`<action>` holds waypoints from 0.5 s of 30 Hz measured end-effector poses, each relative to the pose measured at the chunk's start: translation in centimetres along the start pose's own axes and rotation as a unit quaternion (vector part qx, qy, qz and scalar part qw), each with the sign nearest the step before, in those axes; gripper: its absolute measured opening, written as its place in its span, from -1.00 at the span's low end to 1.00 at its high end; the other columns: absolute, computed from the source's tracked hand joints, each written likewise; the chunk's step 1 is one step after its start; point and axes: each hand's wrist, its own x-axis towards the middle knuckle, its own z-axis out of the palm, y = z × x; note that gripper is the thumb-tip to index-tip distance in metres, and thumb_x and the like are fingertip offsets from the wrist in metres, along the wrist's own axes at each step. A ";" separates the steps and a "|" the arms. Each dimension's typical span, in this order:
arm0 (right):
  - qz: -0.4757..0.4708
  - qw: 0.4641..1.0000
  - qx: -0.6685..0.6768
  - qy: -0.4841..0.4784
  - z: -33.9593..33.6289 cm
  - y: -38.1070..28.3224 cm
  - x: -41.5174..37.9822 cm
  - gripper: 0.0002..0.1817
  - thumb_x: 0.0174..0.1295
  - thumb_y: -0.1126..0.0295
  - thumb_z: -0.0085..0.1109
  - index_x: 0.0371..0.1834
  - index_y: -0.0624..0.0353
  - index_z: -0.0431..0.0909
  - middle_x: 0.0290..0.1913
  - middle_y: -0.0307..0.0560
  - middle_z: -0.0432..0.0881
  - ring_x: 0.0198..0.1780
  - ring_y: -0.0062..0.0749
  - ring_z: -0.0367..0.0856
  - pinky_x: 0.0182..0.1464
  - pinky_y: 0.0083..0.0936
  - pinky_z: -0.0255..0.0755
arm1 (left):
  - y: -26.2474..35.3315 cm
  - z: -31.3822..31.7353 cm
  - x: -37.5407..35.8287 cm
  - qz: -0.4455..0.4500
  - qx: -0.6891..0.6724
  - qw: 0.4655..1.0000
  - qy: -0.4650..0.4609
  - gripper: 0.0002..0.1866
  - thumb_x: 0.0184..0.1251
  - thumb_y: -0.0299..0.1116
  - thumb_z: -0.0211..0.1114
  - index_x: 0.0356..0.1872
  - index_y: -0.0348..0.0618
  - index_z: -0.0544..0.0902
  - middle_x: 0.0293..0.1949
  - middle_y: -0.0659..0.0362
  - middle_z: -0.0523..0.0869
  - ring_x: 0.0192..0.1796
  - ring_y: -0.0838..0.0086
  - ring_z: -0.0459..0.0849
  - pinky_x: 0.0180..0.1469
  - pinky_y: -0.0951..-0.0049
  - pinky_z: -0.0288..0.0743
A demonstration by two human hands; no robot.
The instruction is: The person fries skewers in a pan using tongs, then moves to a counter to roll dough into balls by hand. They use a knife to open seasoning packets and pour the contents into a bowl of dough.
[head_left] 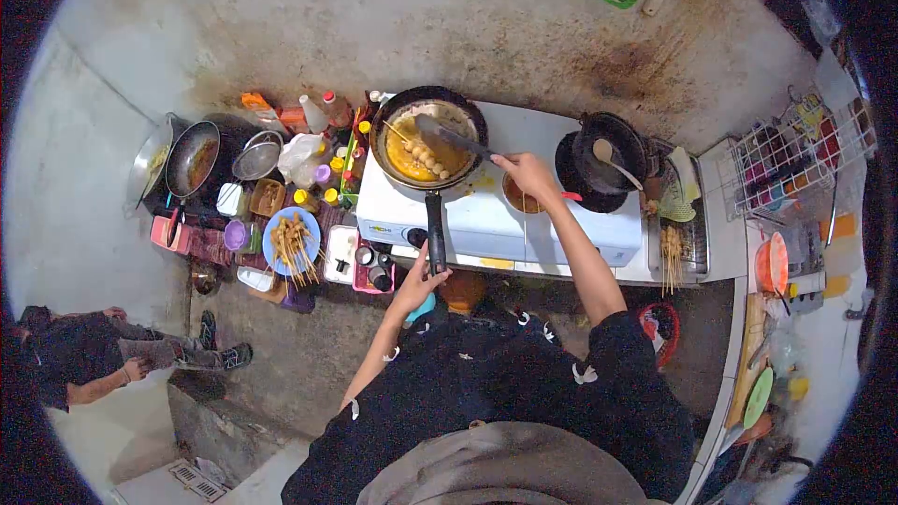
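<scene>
A frying pan (383, 145) sits on the left side of the white gas stove (472, 224). In it lies a yellow egg layer (404, 166) with skewered balls (421, 154) on top. My left hand (421, 282) is closed around the pan's black handle, near its end. My right hand (527, 176) grips a dark spatula (454, 137), whose blade reaches over the pan, close to the skewered balls. Below my right hand stands a small pot (519, 198) of brown sauce, partly hidden by the arm.
Left of the stove, a blue plate (273, 257) holds several skewers among bottles and tubs. A black wok (608, 145) with a wooden ladle (615, 164) stands on the stove's right. More skewers (672, 257) lie on a tray beyond. A person (89, 355) sits at the far left.
</scene>
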 end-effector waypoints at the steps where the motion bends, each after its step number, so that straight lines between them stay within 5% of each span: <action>1: 0.001 1.000 0.000 0.000 0.0 0.1 0.1 -0.34 0.08 -0.16 -0.11 -0.47 0.37 0.54 -0.66 0.12 0.49 -0.52 -0.19 0.53 -0.36 -0.37 0.34 | -0.1 0.0 0.0 -0.005 -0.005 1.000 -0.001 -0.16 0.11 -0.56 0.14 0.30 -0.09 -0.24 -0.23 0.14 0.49 -0.16 0.48 0.50 -0.07 0.53 0.35; 3: 0.016 0.997 0.030 -0.064 -0.3 -0.4 0.1 -0.36 0.09 -0.15 -0.12 -0.36 0.35 0.55 -0.60 0.16 0.52 -0.48 -0.11 0.54 -0.34 -0.36 0.35 | -0.2 0.0 0.2 -0.009 -0.011 1.000 -0.001 -0.17 0.11 -0.57 0.13 0.29 -0.10 -0.24 -0.23 0.14 0.49 -0.16 0.48 0.50 -0.07 0.53 0.34; 6: 0.023 0.998 0.051 0.003 -1.4 -1.8 -0.8 -0.36 0.09 -0.15 -0.13 -0.31 0.34 0.54 -0.54 0.21 0.53 -0.40 -0.03 0.55 -0.30 -0.33 0.35 | -0.4 -0.1 0.0 0.002 0.010 1.000 0.007 -0.17 0.11 -0.56 0.14 0.30 -0.09 -0.24 -0.24 0.15 0.48 -0.17 0.50 0.49 -0.07 0.55 0.33; 9: 0.014 0.999 -0.020 -0.047 -1.1 -1.5 -0.6 -0.37 0.09 -0.15 -0.13 -0.33 0.32 0.55 -0.51 0.21 0.54 -0.35 -0.01 0.55 -0.25 -0.32 0.35 | -0.1 0.0 0.1 -0.011 -0.014 1.000 0.001 -0.17 0.11 -0.55 0.15 0.30 -0.09 -0.22 -0.28 0.17 0.47 -0.18 0.52 0.47 -0.08 0.56 0.33; 15: 0.028 1.000 0.007 -0.009 -0.2 -0.2 -0.3 -0.40 0.09 -0.15 -0.12 -0.40 0.27 0.57 -0.63 0.07 0.51 -0.52 -0.16 0.51 -0.35 -0.34 0.34 | -0.8 -0.3 0.1 -0.008 0.046 0.999 0.015 -0.16 0.09 -0.54 0.17 0.30 -0.09 -0.20 -0.35 0.23 0.42 -0.24 0.56 0.44 -0.09 0.58 0.32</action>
